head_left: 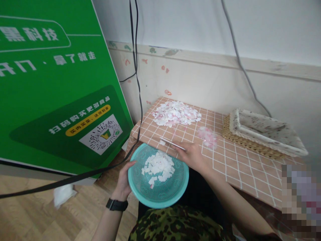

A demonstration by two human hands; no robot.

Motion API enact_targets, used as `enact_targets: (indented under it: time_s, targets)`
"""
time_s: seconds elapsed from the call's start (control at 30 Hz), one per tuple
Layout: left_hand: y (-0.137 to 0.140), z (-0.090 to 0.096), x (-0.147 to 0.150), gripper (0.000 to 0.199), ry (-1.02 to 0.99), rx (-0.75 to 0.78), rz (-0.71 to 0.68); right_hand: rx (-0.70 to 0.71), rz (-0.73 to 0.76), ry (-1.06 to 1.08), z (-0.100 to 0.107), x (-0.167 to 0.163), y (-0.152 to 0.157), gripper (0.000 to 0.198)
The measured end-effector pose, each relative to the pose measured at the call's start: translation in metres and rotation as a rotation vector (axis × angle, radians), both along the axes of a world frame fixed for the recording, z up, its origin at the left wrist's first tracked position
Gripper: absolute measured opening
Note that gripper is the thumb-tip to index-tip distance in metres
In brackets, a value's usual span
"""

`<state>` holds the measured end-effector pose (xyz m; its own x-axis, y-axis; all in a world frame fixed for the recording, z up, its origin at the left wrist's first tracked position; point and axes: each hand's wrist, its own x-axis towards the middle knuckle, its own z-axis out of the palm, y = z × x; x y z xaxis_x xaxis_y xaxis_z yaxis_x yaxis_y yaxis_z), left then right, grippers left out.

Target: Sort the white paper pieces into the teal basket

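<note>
My left hand (125,179), with a dark watch at the wrist, is closed on the left rim of a teal plastic colander (158,200). White paper scraps (160,167) lie heaped in the colander, which is just below the table's front edge. In my right hand (192,155) is a thin, flat, card-like piece (173,144), seen nearly edge-on at the table edge; its exact kind is unclear. Beside its far end lies one loose white scrap (162,142). Further back on the table sits a larger pile of white and pinkish paper scraps (175,113).
A checked brown cloth (218,164) covers the table. On it are a small pinkish patch of bits (208,136) and a cloth-lined wicker basket (253,142). Black cables (139,90) hang beside a green cabinet (75,83). A white bag (64,195) lies on the floor.
</note>
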<state>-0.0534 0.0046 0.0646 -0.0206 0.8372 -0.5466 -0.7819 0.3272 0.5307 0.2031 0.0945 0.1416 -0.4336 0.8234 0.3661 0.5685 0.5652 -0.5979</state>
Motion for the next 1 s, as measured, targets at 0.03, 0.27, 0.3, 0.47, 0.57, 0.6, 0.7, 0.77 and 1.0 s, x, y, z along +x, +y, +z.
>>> enact_targets:
  time_s: [0.03,0.27,0.3,0.47,0.57,0.6,0.7,0.77,1.0]
  targets:
    - [0.000,0.001,0.001,0.017,-0.002,-0.004,0.001,-0.007,0.009,-0.005,0.000,0.000,-0.001,0.027]
    - [0.000,0.005,0.006,0.017,-0.006,-0.023,0.020,-0.006,0.068,-0.033,0.001,0.001,-0.010,0.028]
    - [0.000,0.005,0.006,0.018,-0.009,-0.026,0.019,-0.005,0.073,-0.033,0.002,0.001,-0.011,0.027]
    - [0.001,0.003,0.005,0.019,-0.020,-0.025,0.006,-0.008,0.053,0.005,0.000,-0.003,-0.016,0.026]
    - [0.001,0.002,0.004,0.019,-0.020,-0.032,-0.002,0.112,0.007,0.016,-0.007,-0.013,-0.012,0.027]
    - [0.001,0.002,0.004,0.020,-0.018,-0.035,-0.002,0.162,0.011,0.000,-0.009,-0.019,-0.011,0.028]
    - [0.001,0.000,0.004,0.020,-0.017,-0.033,-0.003,0.273,0.045,-0.153,-0.016,-0.041,-0.006,0.036]
    - [0.001,-0.001,0.005,0.020,-0.027,-0.026,-0.011,0.313,0.045,-0.288,-0.019,-0.056,-0.003,0.039]
    - [0.000,-0.006,0.004,0.013,-0.025,-0.031,0.009,0.267,-0.147,-0.610,-0.011,-0.062,0.002,0.040]
